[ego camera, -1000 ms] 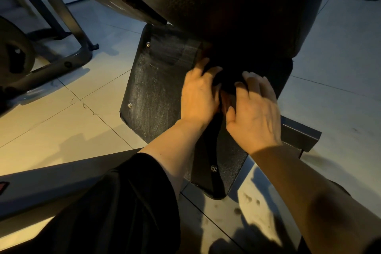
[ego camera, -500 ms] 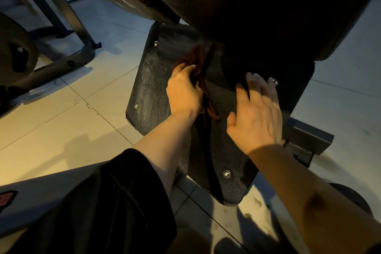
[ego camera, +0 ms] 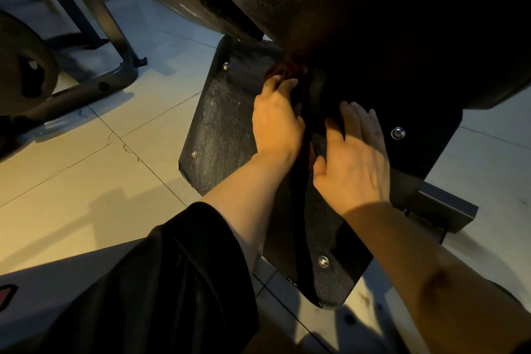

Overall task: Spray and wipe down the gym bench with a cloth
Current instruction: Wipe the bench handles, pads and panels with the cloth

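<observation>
While the left hand grips the cloth, the right hand lies flat.

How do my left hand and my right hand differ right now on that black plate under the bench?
The left hand has its fingers curled on a dark reddish cloth near the plate's top; the right hand lies flat with straight fingers and holds nothing. The left hand sits higher and closer to the pad; the right hand sits lower. Both rest on the black plate.

Left hand reaches forward with fingers curled; right hand lies flat, fingers straight.
</observation>
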{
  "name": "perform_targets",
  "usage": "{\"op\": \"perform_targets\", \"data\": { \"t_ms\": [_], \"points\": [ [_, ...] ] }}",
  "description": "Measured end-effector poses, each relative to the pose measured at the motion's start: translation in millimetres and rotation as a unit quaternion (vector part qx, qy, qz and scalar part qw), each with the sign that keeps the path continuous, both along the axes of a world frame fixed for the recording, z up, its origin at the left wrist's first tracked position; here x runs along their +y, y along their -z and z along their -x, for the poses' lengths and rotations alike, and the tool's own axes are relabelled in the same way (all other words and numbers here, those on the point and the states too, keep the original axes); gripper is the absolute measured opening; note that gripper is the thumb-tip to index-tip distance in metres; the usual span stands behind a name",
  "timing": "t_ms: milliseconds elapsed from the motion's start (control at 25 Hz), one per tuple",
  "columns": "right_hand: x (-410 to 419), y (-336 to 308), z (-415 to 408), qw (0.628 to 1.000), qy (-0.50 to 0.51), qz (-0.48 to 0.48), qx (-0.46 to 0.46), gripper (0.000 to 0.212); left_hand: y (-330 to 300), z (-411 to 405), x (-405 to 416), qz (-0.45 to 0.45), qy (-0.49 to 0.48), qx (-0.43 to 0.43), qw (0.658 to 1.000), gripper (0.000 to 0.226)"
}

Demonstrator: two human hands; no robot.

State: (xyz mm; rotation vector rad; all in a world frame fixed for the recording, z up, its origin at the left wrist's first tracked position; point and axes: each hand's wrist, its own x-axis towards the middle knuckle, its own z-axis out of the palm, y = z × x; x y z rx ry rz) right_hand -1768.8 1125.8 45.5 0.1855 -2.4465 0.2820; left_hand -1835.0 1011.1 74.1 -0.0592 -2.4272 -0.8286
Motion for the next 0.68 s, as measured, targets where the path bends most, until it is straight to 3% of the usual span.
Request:
{"op": "perform_targets", "data": {
  "t_ms": [40,200,320,400,600,680],
  "points": [
    [-0.6,-0.7,1.0,1.000,0.004,-0.003,0.002,0.066,-3.8,-0.8,3.8,-0.005,0.019,0.012,1.000,0.045],
    [-7.0,-1.6,9.3,1.000,0.008,-0.020,-0.006,0.065,-1.7,1.2,-2.3,0.116,0.169,0.084,0.975,0.043],
    [-13.3,-0.2,15.2,0.999,0.011,-0.046,-0.022,0.066,4.7,22.2,-26.7,0.009,0.038,0.003,0.999,0.045],
    [-16.8,-1.1,17.9,0.998,0.016,-0.057,-0.039,0.066,10.6,22.3,-36.5,-0.051,-0.040,-0.044,0.997,0.045],
    [-27.8,-3.7,32.3,0.996,0.017,-0.080,-0.039,0.069,18.6,22.4,-38.9,0.122,0.137,0.075,0.980,0.039],
    [-32.1,-3.4,37.6,0.995,0.024,-0.094,-0.038,0.069,16.1,33.2,-49.8,0.120,0.115,0.041,0.985,0.041]
  ]
}}
